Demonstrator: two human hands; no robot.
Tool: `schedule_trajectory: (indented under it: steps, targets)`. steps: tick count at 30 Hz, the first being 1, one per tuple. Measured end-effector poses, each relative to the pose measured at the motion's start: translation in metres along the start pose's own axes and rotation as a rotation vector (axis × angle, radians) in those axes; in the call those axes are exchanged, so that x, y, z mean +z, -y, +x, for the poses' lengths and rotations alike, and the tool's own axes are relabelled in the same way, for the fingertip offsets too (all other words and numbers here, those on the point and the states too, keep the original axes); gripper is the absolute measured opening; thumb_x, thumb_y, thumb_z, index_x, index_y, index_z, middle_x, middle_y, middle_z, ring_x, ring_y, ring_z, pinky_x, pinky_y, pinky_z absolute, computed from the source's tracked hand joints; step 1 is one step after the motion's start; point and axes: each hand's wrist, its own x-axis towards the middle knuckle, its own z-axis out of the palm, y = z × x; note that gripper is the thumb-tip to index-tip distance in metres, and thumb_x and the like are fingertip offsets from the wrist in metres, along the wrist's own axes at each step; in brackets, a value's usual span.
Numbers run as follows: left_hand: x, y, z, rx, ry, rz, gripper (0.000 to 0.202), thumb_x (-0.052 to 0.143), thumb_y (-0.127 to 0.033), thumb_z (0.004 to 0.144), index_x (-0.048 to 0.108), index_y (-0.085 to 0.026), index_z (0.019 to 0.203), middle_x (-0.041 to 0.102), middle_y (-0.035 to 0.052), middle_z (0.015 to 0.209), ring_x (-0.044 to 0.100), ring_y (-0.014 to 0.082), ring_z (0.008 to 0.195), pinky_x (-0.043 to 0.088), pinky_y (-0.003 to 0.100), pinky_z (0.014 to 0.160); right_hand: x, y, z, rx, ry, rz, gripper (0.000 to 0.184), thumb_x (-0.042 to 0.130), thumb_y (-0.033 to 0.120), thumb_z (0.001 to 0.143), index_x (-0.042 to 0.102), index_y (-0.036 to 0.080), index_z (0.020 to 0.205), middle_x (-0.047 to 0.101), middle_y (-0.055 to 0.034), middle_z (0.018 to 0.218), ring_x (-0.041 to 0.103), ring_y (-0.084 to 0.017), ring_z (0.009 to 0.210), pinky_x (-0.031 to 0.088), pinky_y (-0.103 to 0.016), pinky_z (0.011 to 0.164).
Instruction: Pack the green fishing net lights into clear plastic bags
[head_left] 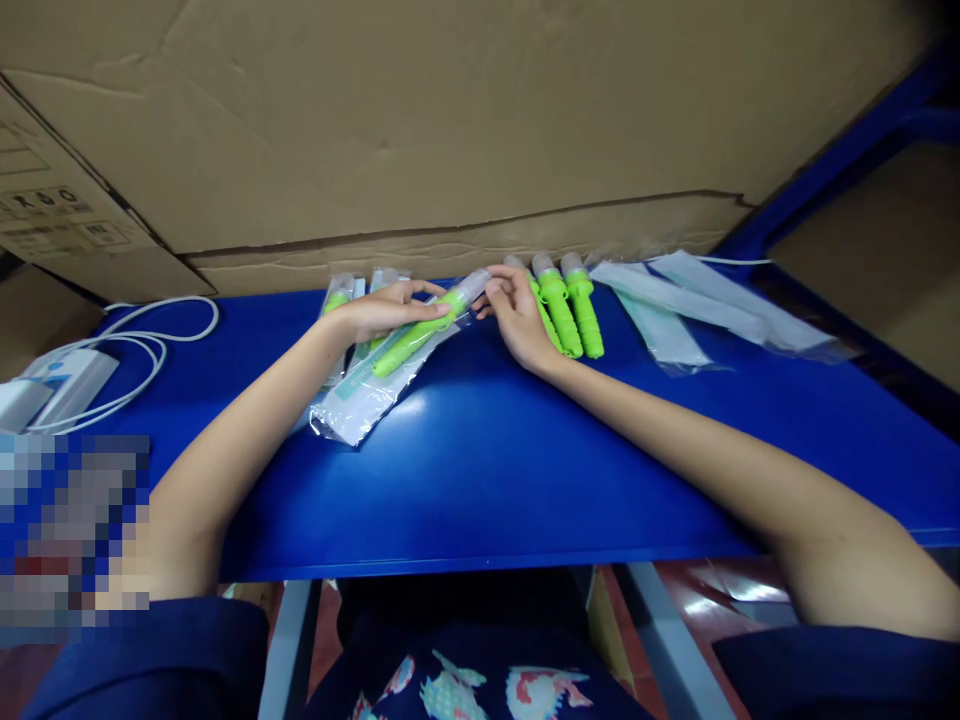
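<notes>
Green tube (409, 347) in left hand (386, 312), printed symbols (45, 201) on cardboard (142, 258)

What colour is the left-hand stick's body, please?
The stick's body is lime green, clearest in the head view.

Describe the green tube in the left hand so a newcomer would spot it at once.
Find the far side of the blue table, by the cardboard. There the left hand holds the green tube, its clear cap near the right hand. Unlike the three green tubes at right, its capped end slants rightward.
</notes>
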Motion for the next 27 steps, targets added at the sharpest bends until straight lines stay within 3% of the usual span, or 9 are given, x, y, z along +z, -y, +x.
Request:
schedule_trajectory:
  steps: [6,9,12,18,27]
  targets:
    - [0.016,0.008,0.015,0.021,0.052,-0.162,0.042,0.085,-0.030,0.090,0.070,-0.015,0.127,0.080,0.0074,0.110,0.073,0.0136,0.092,0.051,0.026,0.089,-0.004,-0.007,-0.006,0.022,0.049,-0.089,0.060,0.050,0.081,0.095,0.049,0.031,0.127,0.069,-0.0082,0.119,0.071,-0.025,0.104,0.063,-0.045,0.092]
    - [0.022,0.011,0.013,0.019,0.055,-0.237,0.023,0.078,-0.026,0.096,0.073,-0.013,0.115,0.080,0.0053,0.103,0.072,0.0115,0.084,0.051,0.026,0.088,-0.007,-0.010,-0.006,0.055,0.082,-0.103,0.057,0.049,0.079,0.096,0.048,0.031,0.127,0.069,-0.0077,0.116,0.071,-0.026,0.105,0.062,-0.044,0.088]
    - [0.023,0.011,0.010,0.028,0.047,-0.284,0.012,0.074,-0.023,0.100,0.072,-0.013,0.107,0.079,0.0022,0.094,0.071,0.0100,0.080,0.050,0.024,0.083,-0.007,-0.011,-0.007,0.032,0.116,-0.078,0.055,0.056,0.075,0.095,0.047,0.031,0.127,0.070,-0.0079,0.126,0.072,-0.025,0.107,0.062,-0.043,0.088]
    - [0.020,0.010,0.003,-0.012,0.015,-0.254,0.009,0.074,-0.021,0.098,0.071,-0.015,0.104,0.077,0.0019,0.096,0.070,0.0117,0.085,0.049,0.028,0.091,-0.007,-0.010,-0.009,0.030,0.147,-0.088,0.050,0.059,0.068,0.097,0.048,0.031,0.129,0.070,-0.0068,0.127,0.072,-0.024,0.109,0.062,-0.043,0.090]
    - [0.024,0.011,0.003,0.047,-0.008,-0.179,0.011,0.073,-0.022,0.097,0.071,-0.013,0.103,0.076,0.0035,0.100,0.070,0.0137,0.093,0.047,0.029,0.100,-0.010,-0.016,-0.006,0.055,0.156,-0.120,0.037,0.061,0.058,0.102,0.052,0.032,0.127,0.070,-0.0052,0.122,0.072,-0.022,0.102,0.063,-0.040,0.087]
